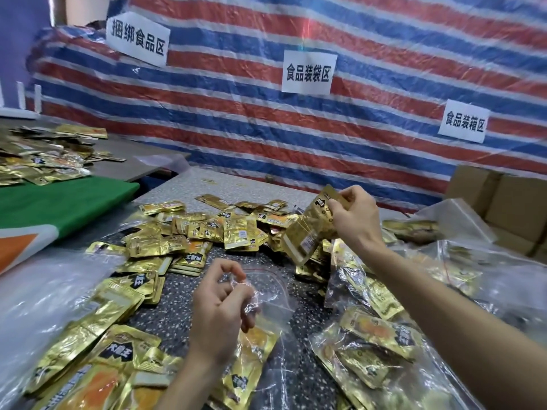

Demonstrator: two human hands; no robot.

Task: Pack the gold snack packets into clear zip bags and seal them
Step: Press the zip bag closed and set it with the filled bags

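My right hand (353,216) holds up a small stack of gold snack packets (310,229) by their top edge, above the heap of loose gold packets (207,232) on the speckled table (189,309). Lower down, my left hand (220,306) pinches the crumpled mouth of a clear zip bag (272,294) with a red zip line. That bag lies partly on the table, and I cannot tell if anything is inside it. More gold packets (118,350) lie spread at the near left.
Filled clear bags (373,335) of gold packets are piled at the right, beside cardboard boxes (503,202). A stack of clear plastic (44,291) lies at the left by a green sheet (59,202). A striped tarp (296,128) with paper signs hangs behind.
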